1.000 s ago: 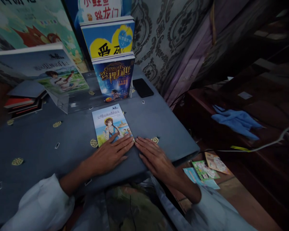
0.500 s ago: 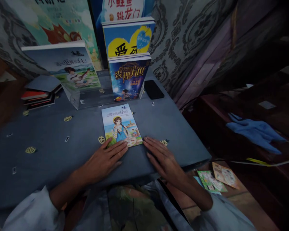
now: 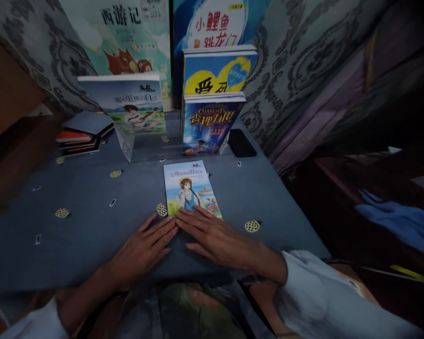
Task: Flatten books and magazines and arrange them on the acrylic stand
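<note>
A thin paperback book (image 3: 190, 186) lies flat on the table, its cover showing a figure in a yellow hat and blue overalls. My right hand (image 3: 215, 235) rests palm down across the book's lower edge, fingers stretched out and hiding part of the cover. Beside it my left hand (image 3: 144, 247) lies flat at the book's lower left corner, fingers straight and a little apart. The fingertips of both hands come close together there; whether they touch I cannot tell. Neither hand grips anything.
Behind the book a clear stand (image 3: 144, 153) holds upright books, among them a dark blue book (image 3: 207, 127) and a landscape-covered book (image 3: 137, 110). A black phone (image 3: 242, 143) lies right of it. Stacked books (image 3: 86, 125) sit left. A blue cloth (image 3: 399, 221) lies beyond the table's right edge.
My right hand has slid left from the book's lower right corner onto its lower edge. My left hand has moved off the cover to the lower left corner. The camera view has shifted.
</note>
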Action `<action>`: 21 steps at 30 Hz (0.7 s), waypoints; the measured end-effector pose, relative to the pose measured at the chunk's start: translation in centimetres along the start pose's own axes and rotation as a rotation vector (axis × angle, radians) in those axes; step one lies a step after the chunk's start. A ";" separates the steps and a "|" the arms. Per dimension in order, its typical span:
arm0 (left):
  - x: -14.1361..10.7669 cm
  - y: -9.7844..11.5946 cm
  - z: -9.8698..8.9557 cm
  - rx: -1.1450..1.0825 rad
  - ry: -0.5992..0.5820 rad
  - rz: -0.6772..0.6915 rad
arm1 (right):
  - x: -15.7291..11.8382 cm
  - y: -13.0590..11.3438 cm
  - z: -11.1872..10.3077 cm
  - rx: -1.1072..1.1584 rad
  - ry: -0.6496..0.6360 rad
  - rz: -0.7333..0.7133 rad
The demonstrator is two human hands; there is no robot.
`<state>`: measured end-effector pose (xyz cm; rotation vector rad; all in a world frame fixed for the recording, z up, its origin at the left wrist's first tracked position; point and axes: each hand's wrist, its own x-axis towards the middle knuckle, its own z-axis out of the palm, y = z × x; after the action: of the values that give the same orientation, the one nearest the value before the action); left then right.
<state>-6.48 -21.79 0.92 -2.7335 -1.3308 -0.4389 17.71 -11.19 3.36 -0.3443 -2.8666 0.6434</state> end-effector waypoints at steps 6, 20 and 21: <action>0.4 0.5 -0.3 -0.008 0.007 -0.033 | 4.9 2.4 0.5 0.001 -0.085 -0.033; 0.5 0.3 0.1 -0.028 0.007 -0.052 | 8.6 13.3 -0.6 -0.174 0.165 0.385; 0.5 0.2 0.2 -0.028 0.003 -0.072 | 7.7 13.6 -0.4 -0.165 0.201 0.404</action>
<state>-5.96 -21.45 0.85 -2.7134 -1.4363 -0.4703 12.96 2.92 -1.29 -0.9716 -2.6774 0.4020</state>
